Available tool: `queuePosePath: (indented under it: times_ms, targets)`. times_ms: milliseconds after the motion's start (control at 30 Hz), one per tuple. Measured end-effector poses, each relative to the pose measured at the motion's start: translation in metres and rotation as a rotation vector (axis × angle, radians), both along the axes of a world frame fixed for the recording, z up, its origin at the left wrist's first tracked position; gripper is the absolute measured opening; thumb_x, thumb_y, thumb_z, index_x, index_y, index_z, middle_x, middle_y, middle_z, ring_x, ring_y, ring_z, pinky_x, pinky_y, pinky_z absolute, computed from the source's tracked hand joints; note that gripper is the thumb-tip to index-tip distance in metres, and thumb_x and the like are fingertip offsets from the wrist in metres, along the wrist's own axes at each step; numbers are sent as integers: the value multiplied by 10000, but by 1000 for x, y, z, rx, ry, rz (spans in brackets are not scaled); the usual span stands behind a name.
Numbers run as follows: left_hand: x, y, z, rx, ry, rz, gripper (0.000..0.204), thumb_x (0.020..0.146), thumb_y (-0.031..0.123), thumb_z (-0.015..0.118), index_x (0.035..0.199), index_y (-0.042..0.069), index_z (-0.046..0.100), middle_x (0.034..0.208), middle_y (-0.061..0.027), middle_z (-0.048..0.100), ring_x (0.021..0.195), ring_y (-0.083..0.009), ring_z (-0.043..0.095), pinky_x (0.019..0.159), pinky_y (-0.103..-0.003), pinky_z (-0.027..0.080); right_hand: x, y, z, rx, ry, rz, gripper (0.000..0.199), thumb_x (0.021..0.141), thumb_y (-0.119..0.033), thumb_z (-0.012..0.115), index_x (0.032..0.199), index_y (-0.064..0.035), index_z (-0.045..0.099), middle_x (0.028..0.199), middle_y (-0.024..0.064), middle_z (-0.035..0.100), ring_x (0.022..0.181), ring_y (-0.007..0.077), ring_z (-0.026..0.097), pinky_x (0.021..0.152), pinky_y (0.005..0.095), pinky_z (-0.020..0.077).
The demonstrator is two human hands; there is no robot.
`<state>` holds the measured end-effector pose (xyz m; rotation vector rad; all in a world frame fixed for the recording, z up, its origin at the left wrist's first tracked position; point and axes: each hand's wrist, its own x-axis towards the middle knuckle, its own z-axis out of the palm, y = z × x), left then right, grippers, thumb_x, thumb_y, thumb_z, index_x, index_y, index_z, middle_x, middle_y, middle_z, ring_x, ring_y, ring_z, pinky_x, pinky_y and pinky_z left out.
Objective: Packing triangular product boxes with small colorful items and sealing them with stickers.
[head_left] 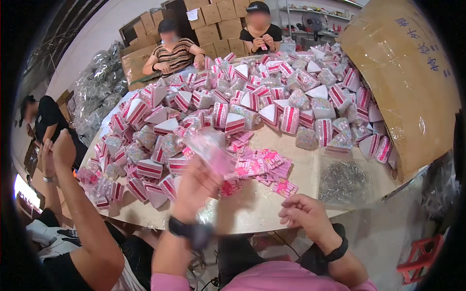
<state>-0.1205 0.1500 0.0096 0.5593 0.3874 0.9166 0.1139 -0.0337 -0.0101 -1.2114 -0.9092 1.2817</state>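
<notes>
We held our left hand (194,186) raised over the table (252,208), its grip closed on a clear plastic packet (208,148) that stood blurred just above the fingers, its long axis tilted up and away to the left. Just beyond that grip and a little right lay the loose pink-and-red striped cards (257,167), nearer our left hand than our right. Farther right, our right hand (303,216) hovered at the table's near edge, fingers curled loosely and holding nothing we could make out. A clear bag of small dark bits (344,182) lay beyond it.
</notes>
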Motion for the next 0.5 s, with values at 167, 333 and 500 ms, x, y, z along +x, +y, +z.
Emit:
queuePosePath:
  times_ms: [167,333,500]
  targets:
    - [-56,46,54,279,296,504,344,905,220,536,1191,44,461,1128,-74,521,1042,-232,553,911,-422,453,26,-22,2,54,5,-98,157,854,-63,551,977,18,605,802,76,655,675,114,631,580,207,469]
    - [-9,-6,19,787,821,238,248,858,110,590,1083,15,550,977,-61,618,907,-174,597,760,-332,499,88,-28,11,155,-795,-219,189,806,-37,552,986,-13,602,827,126,634,770,253,637,668,321,496]
    - [22,-39,-26,1504,1413,195,317,800,88,618,1092,-3,536,962,-156,617,821,-314,616,669,-363,509,135,-34,7,7,-1414,-151,186,754,-35,566,939,-31,585,820,166,569,868,388,564,764,461,451]
